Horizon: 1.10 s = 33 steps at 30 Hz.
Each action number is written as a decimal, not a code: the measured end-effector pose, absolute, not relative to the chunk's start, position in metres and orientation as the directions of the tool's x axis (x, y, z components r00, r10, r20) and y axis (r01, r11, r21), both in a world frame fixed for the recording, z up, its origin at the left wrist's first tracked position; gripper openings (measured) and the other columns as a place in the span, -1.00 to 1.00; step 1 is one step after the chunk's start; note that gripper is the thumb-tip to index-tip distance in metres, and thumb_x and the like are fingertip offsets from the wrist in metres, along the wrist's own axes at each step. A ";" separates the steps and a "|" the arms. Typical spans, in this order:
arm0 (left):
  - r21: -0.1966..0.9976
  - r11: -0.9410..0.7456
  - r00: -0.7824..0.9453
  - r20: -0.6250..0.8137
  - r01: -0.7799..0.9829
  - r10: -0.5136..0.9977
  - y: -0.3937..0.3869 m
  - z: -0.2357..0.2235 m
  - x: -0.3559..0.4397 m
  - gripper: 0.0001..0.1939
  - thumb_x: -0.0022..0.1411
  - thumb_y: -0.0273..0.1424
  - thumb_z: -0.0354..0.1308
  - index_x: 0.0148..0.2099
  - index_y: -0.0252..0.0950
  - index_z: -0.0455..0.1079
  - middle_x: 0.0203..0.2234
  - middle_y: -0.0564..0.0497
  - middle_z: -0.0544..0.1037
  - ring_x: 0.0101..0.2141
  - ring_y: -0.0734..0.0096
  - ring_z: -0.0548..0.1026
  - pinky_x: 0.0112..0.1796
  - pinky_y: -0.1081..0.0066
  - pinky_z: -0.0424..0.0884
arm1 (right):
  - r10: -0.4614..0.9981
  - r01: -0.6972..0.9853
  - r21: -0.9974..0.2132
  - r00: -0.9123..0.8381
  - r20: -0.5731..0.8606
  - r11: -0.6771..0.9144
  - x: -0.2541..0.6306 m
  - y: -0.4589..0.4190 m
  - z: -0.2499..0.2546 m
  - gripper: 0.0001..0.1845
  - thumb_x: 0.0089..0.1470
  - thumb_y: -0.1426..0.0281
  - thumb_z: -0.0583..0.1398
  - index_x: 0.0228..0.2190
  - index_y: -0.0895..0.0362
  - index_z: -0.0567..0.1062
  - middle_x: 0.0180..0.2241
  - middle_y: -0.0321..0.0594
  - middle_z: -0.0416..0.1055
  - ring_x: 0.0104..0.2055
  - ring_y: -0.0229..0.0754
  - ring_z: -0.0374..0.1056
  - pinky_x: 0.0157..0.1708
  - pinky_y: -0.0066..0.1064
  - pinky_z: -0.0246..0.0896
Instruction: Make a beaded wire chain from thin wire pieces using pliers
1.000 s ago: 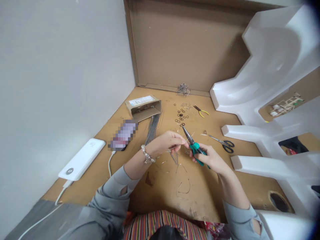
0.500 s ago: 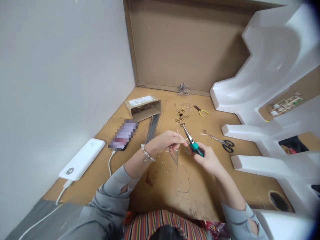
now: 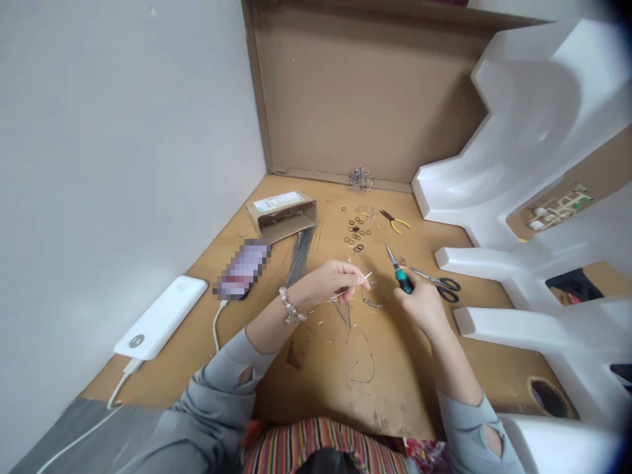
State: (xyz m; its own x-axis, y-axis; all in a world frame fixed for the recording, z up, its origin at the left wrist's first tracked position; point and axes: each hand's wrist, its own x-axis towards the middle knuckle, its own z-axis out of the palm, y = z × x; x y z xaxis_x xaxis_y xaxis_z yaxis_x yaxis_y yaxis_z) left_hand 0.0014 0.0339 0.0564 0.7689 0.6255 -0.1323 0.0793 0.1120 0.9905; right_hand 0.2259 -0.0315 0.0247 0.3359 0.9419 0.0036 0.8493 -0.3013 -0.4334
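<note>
Head view: forearms (image 3: 266,329) angle inward over the desk (image 3: 316,395); the left hand (image 3: 336,282) pinches a wire (image 3: 368,276), the right hand (image 3: 422,304), apart from it, grips pliers (image 3: 399,270), tips forward.

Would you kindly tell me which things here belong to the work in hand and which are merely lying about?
Seem to belong:
thin wire, in the left hand
green-handled pliers, in the right hand
probably the wire bundle

Apparently just lying about:
phone
white power bank
scissors
yellow-handled pliers
</note>
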 end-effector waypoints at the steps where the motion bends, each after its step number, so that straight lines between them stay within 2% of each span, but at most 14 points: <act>1: 0.991 0.115 0.767 -0.129 0.073 0.629 0.035 0.055 0.001 -0.74 0.14 -0.29 0.05 -0.32 -0.39 0.44 -0.73 0.14 0.31 -0.68 0.66 0.21 -0.59 0.57 0.11 | 0.928 0.855 -0.382 0.371 -0.023 -0.351 0.231 -0.030 0.022 -0.65 -0.13 0.27 0.09 -0.26 0.07 0.47 -0.42 -0.15 0.46 -0.37 -0.03 0.35 -0.41 -0.34 0.14; 5: 0.992 0.100 0.677 -0.129 0.082 0.725 0.044 0.049 0.001 -0.73 0.14 -0.28 0.05 -0.31 -0.40 0.43 -0.71 0.13 0.34 -0.68 0.67 0.23 -0.59 0.58 0.10 | 0.881 0.853 -0.223 0.455 -0.126 -0.472 0.251 -0.025 0.013 -0.57 -0.09 0.19 0.07 -0.19 0.09 0.47 -0.33 -0.03 0.48 -0.27 0.08 0.39 -0.40 -0.29 0.17; 8: 0.985 0.112 0.561 -0.166 0.129 0.811 0.054 0.039 0.002 -0.75 0.10 -0.28 0.08 -0.32 -0.39 0.42 -0.68 0.12 0.36 -0.67 0.64 0.25 -0.60 0.57 0.11 | 0.867 0.843 -0.205 0.474 -0.154 -0.498 0.262 -0.026 0.006 -0.51 -0.07 0.18 0.07 -0.11 0.10 0.43 -0.28 0.00 0.48 -0.24 0.09 0.41 -0.38 -0.27 0.19; 12: 0.985 0.070 0.485 -0.140 0.159 0.863 0.065 0.026 0.002 -0.76 0.06 -0.27 0.12 -0.36 -0.39 0.42 -0.60 0.07 0.41 -0.59 0.60 0.30 -0.54 0.55 0.19 | 0.875 0.851 -0.211 0.482 -0.054 -0.482 0.268 -0.028 -0.002 -0.49 -0.07 0.21 0.08 -0.06 0.12 0.39 -0.17 0.03 0.45 -0.15 0.10 0.37 -0.30 -0.23 0.21; 17: 0.960 -0.050 0.409 -0.069 0.275 0.910 0.071 0.018 0.000 -0.72 0.05 -0.23 0.12 -0.38 -0.39 0.46 -0.60 0.08 0.38 -0.58 0.61 0.20 -0.54 0.56 0.12 | 0.907 0.904 -0.170 0.411 0.095 -0.392 0.268 -0.027 -0.013 -0.49 -0.08 0.22 0.11 -0.08 0.16 0.40 -0.12 0.03 0.40 -0.03 0.08 0.26 -0.16 -0.23 0.17; 25: 0.962 -0.088 0.385 -0.020 0.259 0.923 0.079 0.018 -0.008 -0.70 0.05 -0.23 0.11 -0.34 -0.38 0.48 -0.57 0.07 0.41 -0.55 0.57 0.23 -0.51 0.54 0.15 | 0.921 0.935 -0.064 0.355 0.158 -0.349 0.267 -0.026 -0.025 -0.49 -0.02 0.12 0.10 -0.08 0.14 0.40 -0.10 0.02 0.37 -0.02 0.11 0.18 -0.15 -0.18 0.13; 33: 0.971 -0.077 0.336 -0.003 0.224 0.942 0.088 0.025 -0.027 -0.74 0.05 -0.25 0.11 -0.37 -0.37 0.45 -0.64 0.10 0.35 -0.62 0.60 0.22 -0.55 0.54 0.15 | 0.922 0.935 -0.051 0.355 0.155 -0.351 0.265 -0.024 -0.031 -0.47 0.04 0.11 0.07 -0.01 0.11 0.34 -0.05 0.03 0.32 0.02 0.12 0.12 -0.14 -0.11 0.07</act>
